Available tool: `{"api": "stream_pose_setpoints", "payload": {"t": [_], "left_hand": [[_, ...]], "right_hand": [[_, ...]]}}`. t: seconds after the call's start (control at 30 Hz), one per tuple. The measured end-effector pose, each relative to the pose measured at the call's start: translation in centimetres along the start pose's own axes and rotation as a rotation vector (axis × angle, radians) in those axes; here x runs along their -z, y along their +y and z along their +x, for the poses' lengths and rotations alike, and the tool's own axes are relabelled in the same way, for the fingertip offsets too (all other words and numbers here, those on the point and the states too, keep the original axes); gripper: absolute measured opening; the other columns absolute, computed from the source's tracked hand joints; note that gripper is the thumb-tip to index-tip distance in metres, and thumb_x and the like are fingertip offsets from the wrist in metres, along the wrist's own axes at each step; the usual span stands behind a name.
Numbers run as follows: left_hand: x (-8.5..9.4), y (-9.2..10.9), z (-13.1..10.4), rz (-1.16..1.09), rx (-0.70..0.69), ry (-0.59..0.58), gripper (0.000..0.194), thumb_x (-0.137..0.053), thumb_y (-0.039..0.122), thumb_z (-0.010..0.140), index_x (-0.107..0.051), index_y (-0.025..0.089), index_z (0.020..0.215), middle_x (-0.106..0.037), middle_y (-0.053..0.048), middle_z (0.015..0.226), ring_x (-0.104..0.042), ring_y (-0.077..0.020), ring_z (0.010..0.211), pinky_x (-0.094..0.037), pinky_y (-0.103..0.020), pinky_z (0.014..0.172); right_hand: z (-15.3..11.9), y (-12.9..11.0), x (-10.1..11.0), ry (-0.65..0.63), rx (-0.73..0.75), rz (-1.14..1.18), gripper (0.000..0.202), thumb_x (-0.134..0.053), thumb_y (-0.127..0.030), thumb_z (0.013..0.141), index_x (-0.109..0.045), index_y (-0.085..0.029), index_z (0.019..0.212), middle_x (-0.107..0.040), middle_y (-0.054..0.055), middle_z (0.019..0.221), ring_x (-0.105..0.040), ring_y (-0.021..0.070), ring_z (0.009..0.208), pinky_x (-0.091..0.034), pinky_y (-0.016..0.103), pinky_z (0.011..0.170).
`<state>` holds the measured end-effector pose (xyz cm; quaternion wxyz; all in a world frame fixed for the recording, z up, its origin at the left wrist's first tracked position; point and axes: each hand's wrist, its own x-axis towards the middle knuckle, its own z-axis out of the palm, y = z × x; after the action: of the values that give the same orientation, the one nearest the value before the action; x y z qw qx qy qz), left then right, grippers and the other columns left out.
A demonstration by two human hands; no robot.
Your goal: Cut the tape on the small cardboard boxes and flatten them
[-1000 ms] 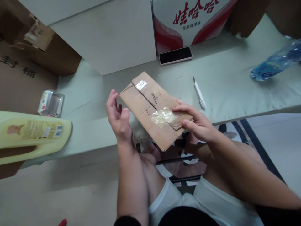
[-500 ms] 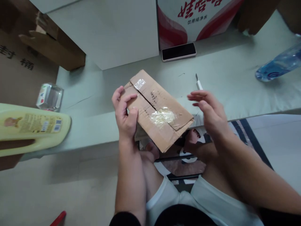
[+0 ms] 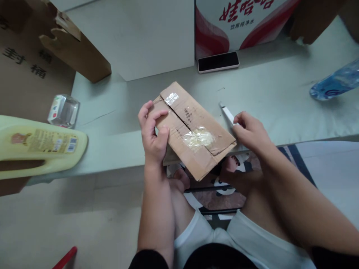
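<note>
A flat brown cardboard box [image 3: 193, 123] is tilted over the table's front edge, with clear tape on two spots and a dark slit along its top seam. My left hand [image 3: 154, 130] grips its left end, thumb and fingers spread over the top face. Just right of the box, my right hand [image 3: 249, 129] is closed around the rear end of a white-handled utility knife [image 3: 228, 114]. The knife's metal tip points up and to the left, away from me. The lower part of its handle is hidden in my fingers.
A phone [image 3: 218, 62] lies by a red-and-white carton [image 3: 241, 26] and a large white box [image 3: 157, 41]. At left are a yellow bottle [image 3: 78, 145] and a clear plastic container [image 3: 64, 111]. A water bottle [image 3: 333, 81] lies at right.
My right hand has closed on the utility knife, which was lying on the table, and turned it leftward. My left hand still holds the box in much the same pose.
</note>
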<state>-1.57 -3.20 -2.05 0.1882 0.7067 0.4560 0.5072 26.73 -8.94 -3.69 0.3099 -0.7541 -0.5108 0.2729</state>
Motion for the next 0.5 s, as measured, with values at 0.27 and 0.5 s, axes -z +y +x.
{"api": "stream_pose_setpoints", "payload": {"t": [0.27, 0.5], "left_hand": [[0.1, 0.0, -0.1, -0.016, -0.018, -0.008, 0.038, -0.053, 0.059, 0.087, -0.068, 0.029, 0.105, -0.047, -0.006, 0.141, -0.04, -0.0309, 0.141, -0.032, -0.052, 0.12], [0.1, -0.1, 0.0, -0.006, -0.007, -0.019, 0.041, -0.053, 0.062, 0.086, -0.067, 0.03, 0.106, -0.047, -0.005, 0.141, -0.039, -0.0315, 0.141, -0.032, -0.052, 0.12]], "right_hand": [[-0.7, -1.0, -0.5, -0.002, 0.014, 0.708, 0.032, -0.045, -0.016, 0.063, -0.056, -0.025, 0.092, -0.042, -0.003, 0.065, -0.033, 0.0109, 0.047, -0.025, 0.028, 0.047], [-1.3, -2.0, 0.2, -0.146, 0.128, 0.978, 0.026, -0.054, -0.025, 0.059, -0.056, -0.026, 0.085, -0.034, -0.004, 0.06, -0.036, 0.0109, 0.048, -0.026, 0.028, 0.049]]}}
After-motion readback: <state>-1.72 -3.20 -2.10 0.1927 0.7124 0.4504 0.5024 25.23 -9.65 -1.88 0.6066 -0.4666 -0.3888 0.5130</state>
